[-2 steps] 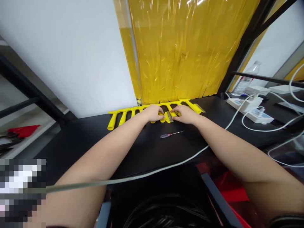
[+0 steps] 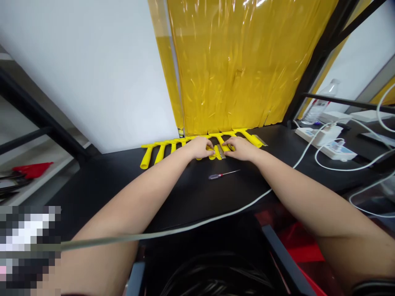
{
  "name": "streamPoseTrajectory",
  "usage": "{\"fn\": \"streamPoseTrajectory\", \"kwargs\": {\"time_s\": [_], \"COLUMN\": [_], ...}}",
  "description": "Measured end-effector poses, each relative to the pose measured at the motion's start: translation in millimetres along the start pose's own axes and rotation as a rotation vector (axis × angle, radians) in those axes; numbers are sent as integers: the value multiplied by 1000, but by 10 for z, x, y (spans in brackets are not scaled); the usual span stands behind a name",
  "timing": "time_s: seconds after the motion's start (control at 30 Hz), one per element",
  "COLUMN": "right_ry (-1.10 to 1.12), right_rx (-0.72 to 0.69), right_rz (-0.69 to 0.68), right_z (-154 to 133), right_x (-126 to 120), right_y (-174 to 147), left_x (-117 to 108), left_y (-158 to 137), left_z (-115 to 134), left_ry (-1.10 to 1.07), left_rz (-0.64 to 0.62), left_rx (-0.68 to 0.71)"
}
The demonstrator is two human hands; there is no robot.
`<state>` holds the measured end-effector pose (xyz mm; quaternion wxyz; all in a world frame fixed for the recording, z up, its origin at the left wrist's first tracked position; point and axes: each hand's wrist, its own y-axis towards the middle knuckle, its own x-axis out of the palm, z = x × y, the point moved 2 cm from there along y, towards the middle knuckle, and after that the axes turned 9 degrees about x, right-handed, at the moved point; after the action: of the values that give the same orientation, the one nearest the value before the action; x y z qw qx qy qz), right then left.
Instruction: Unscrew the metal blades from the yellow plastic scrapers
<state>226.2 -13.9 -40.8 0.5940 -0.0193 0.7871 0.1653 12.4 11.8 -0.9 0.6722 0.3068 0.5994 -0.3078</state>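
Both hands meet over a row of yellow scrapers along the back of the black table. My left hand [image 2: 200, 148] is closed, its thumb and fingertips at the yellow part of a small scraper piece [image 2: 218, 152] with a metal blade. From the other side, my right hand [image 2: 240, 149] has its fingers closed at the blade edge of that piece. The fingers partly hide it. More yellow scrapers [image 2: 160, 153] with round hollow handles lie left of my left hand; another scraper [image 2: 252, 138] is beyond my right hand. A screwdriver [image 2: 216, 176] lies just in front of the hands.
A white cable [image 2: 216, 220] crosses the table's front edge. Power strips [image 2: 335, 149] with cords and a plastic bottle [image 2: 322, 102] are at the right. Yellow plastic sheeting [image 2: 234, 74] and a white panel [image 2: 101, 74] stand behind. Black frame posts flank the table.
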Motion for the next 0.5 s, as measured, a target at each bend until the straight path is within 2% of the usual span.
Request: {"fn": "streamPoseTrajectory", "kwargs": {"time_s": [0.17,0.27,0.33,0.4,0.5], "right_ry": [8,40,84,153,388], "right_rx": [2,-1,17,39,-103], "right_rz": [4,21,59,101,85], "right_z": [0,-7,-51,-155,-430], "right_x": [34,-5,-144,-371,-731], "right_y": [12,8,-92,-326,-856], "left_x": [14,-26,-83,-147,-215], "left_y": [-13,-99,-244,-465,-869], "left_z": [30,8,-39,-126,-331], "left_ry": [2,-10,-12,0,8], "left_rz": [4,69,133,191,271], "left_rx": [-9,-15,-12,-15,-44]}}
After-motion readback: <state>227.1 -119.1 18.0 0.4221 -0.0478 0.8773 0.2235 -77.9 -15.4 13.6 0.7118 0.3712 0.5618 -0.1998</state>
